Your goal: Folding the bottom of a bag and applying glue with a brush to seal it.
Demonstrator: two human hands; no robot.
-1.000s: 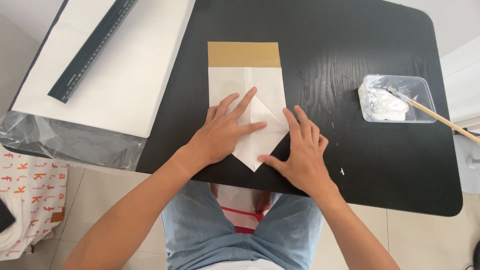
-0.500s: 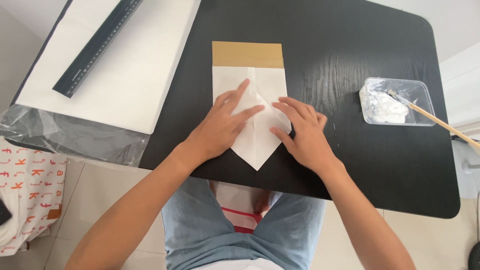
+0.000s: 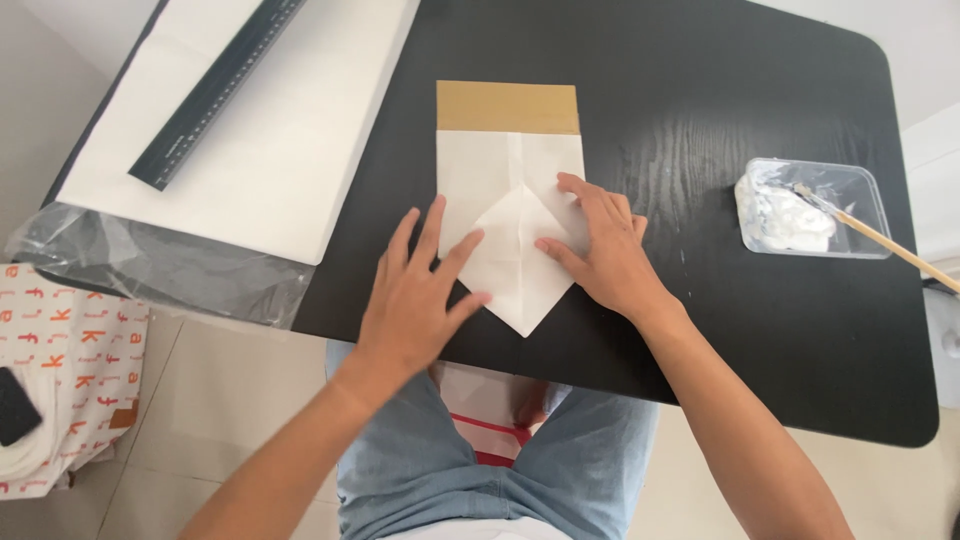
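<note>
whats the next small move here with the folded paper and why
Probably run the right hand along the right flap's slanted edge to press the crease flat. The folded paper already comes to a point near the table edge, both flaps meet at the middle, and the left hand rests flat on the left side.

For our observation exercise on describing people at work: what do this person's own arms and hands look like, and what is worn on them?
Both forearms are bare, with no sleeves in view. The left hand and right hand wear no gloves, and no rings, watch or bracelets can be seen at the wrists. Fingernails look short and unpainted. Below the arms, light blue jeans cover the lap.
</note>
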